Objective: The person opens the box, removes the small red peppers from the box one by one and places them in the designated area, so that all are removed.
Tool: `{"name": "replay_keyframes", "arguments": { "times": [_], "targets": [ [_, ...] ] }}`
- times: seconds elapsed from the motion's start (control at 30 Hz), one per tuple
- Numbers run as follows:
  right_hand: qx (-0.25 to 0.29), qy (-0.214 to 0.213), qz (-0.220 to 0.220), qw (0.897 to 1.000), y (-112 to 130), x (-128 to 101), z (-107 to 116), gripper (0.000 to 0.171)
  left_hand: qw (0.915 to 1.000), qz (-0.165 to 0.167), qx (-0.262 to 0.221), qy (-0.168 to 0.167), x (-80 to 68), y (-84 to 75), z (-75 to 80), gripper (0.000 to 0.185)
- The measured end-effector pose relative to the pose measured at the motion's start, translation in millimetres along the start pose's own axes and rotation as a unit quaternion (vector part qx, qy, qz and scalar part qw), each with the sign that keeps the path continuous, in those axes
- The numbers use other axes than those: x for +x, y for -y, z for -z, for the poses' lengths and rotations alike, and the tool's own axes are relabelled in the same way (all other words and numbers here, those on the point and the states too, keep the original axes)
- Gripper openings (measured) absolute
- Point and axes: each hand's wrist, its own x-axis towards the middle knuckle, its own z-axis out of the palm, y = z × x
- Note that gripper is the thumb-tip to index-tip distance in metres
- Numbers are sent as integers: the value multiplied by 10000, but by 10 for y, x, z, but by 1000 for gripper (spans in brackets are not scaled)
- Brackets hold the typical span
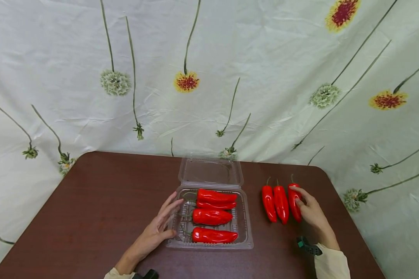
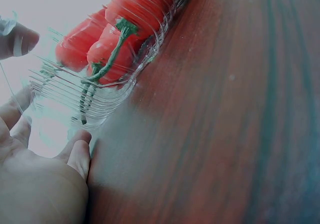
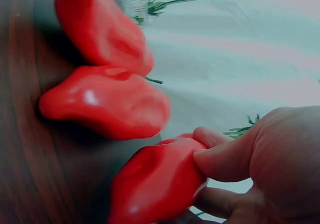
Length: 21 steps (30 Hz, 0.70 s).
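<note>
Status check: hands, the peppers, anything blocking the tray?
Right hand grips the rightmost pepper of three on the table. Left hand open against the clear tray, lid up. Four peppers inside. Nothing in the way.

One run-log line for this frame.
left hand: steadies open clamshell container | right hand: grips rightmost loose red pepper | container: four peppers

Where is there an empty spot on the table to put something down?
The big left part of the dark brown wooden table, beside the left hand, is bare. So is the strip between the clear plastic clamshell box and the three loose red peppers. Inside the box is crowded with four peppers, and the right hand grips the rightmost loose pepper.
</note>
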Motion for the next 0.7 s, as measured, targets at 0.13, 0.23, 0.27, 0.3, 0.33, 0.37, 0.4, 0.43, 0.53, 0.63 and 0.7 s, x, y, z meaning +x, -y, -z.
{"name": "replay_keyframes", "arguments": {
  "times": [0.13, 0.23, 0.27, 0.3, 0.33, 0.37, 0.4, 0.43, 0.53, 0.63, 0.7],
  "targets": [
    [-133, -67, -77, 9999, -25, 6, -30, 44, 10000, 15, 34, -17, -5, 2, -3, 74],
    [-197, -58, -186, 9996, -29, -1, -44, 44, 10000, 0, -14, -7, -10, 8, -5, 74],
    [-208, -51, -215, 9995, -33, 1, -47, 44, 10000, 2, -27, -3, -11, 10, -5, 73],
    [-231, -57, -206, 9995, -38, 3, -50, 44, 10000, 12, -36, -6, -12, 11, -6, 73],
    [-235, -58, -203, 9995, -45, 7, -53, 44, 10000, 13, -37, -10, -13, 12, -6, 73],
    [-263, -63, -194, 9994, -49, 10, -57, 43, 10000, 23, -35, -18, -14, 12, -7, 73],
    [-295, -70, -175, 9994, -55, 14, -61, 43, 10000, 27, -35, -23, -14, 12, -7, 73],
    [-323, -78, -171, 9993, -62, 19, -64, 43, 10000, 26, -25, -32, -13, 12, -7, 73],
    [-347, -97, -200, 9992, -69, 28, -74, 42, 10000, 28, 5, -51, -10, 9, -5, 73],
    [-354, -88, -228, 9991, -71, 32, -79, 43, 10000, 26, 16, -58, -5, 5, -3, 73],
    [-329, -65, -213, 9992, -72, 35, -78, 44, 10000, 25, 22, -52, -3, 5, -2, 73]
  ]
}}
